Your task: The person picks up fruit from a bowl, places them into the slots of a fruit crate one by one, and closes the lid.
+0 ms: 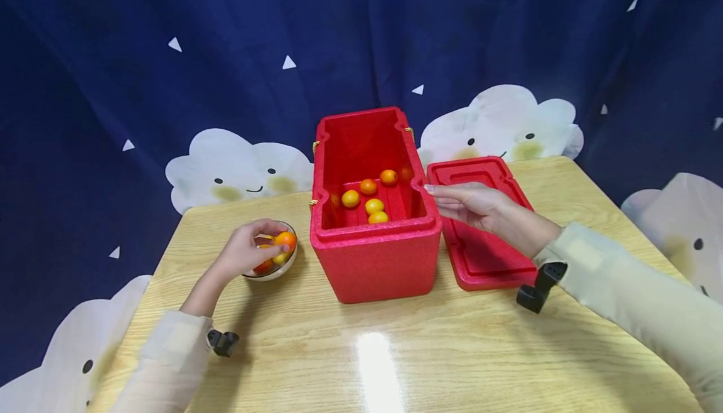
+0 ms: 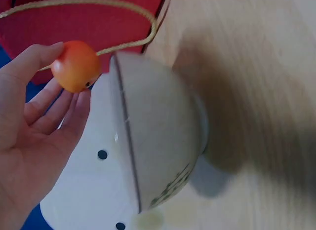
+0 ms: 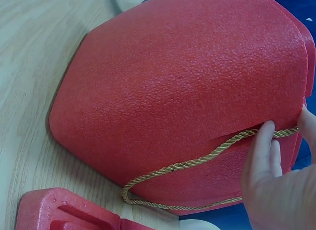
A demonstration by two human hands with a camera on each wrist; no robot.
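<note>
The wooden counter (image 1: 395,350) lies nearest to the person, with a bright reflection of light on it. On the left side stands a small white bowl (image 1: 280,268) with a few orange fruits inside. The left hand (image 1: 246,251) is over this bowl, and its thumb and fingers pinch one orange fruit (image 1: 285,239) just above the rim; in the left wrist view the fruit sits between the thumb tip and the fingertips. Just beside the bowl, to the right, stands the red foam box (image 1: 375,256), open at the top, with a gold cord on its side. Inside it lie five small fruits (image 1: 373,206), orange and yellow. The red lid (image 1: 480,256) lies flat on the counter, touching the right side of the box. The right hand (image 1: 471,203) is above the lid, its fingers nearly straight and holding nothing, the fingertips at the right rim of the box. Behind the counter hangs a dark blue curtain (image 1: 226,36) with white clouds.
</note>
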